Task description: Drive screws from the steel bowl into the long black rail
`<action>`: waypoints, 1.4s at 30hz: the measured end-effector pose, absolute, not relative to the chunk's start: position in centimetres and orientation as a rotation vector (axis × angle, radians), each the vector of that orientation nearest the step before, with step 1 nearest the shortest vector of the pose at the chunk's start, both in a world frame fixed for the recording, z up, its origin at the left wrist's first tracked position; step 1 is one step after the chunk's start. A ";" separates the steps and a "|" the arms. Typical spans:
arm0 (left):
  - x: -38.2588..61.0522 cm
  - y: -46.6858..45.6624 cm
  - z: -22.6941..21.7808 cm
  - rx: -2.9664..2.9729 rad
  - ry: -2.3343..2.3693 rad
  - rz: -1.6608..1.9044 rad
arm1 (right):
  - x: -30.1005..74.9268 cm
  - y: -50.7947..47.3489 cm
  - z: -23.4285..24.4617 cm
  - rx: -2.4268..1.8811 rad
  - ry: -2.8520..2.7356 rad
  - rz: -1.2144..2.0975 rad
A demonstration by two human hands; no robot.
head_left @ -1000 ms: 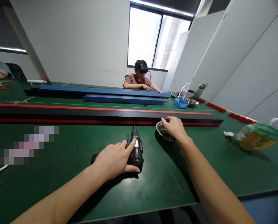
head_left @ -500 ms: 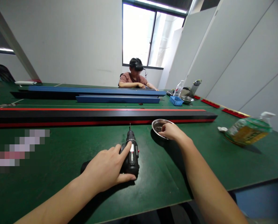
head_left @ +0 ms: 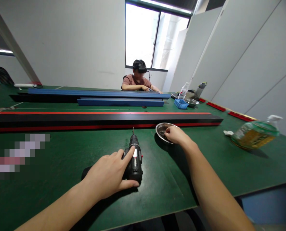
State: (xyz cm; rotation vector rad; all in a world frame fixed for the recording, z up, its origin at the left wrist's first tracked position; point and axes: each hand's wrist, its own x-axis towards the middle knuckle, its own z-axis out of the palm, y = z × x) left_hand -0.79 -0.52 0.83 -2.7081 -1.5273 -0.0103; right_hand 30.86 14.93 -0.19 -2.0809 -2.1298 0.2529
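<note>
My left hand (head_left: 109,173) is wrapped round a black cordless drill (head_left: 135,160) that lies on its side on the green table (head_left: 155,192). The drill's bit points away from me, toward a long black bar with red edges (head_left: 104,120). My right hand (head_left: 175,134) reaches into a round metal bowl (head_left: 157,136) holding small dark pieces, perhaps screws. Its fingers are pinched together among them, and whatever they grip is hidden.
Beyond the black bar lie blue bars (head_left: 121,102), a blue basket (head_left: 180,103), a clear bottle (head_left: 183,91) and another metal bowl (head_left: 192,102). A large jug (head_left: 256,134) lies at the right. Across the table sits a person (head_left: 138,77) wearing a headset.
My right hand's fingers have shifted slightly within the bowl. My left hand stays on the drill, and the view has moved only a little.
</note>
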 end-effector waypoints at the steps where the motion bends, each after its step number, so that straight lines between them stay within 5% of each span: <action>1: -0.8 -0.5 0.8 -2.708 -1.524 -0.014 | 30.9 15.0 -0.2 -2.081 -2.116 0.247; 14: -0.9 -0.5 0.5 -2.712 -1.515 -0.042 | 29.7 14.4 0.8 -2.011 -1.894 0.184; 25: -0.8 -0.7 0.6 -2.714 -1.524 -0.038 | 22.6 14.3 0.8 -1.325 -1.864 0.434; 42: -0.5 -0.7 0.8 -2.722 -1.538 -0.025 | 16.7 18.6 -5.9 -1.421 -1.733 0.527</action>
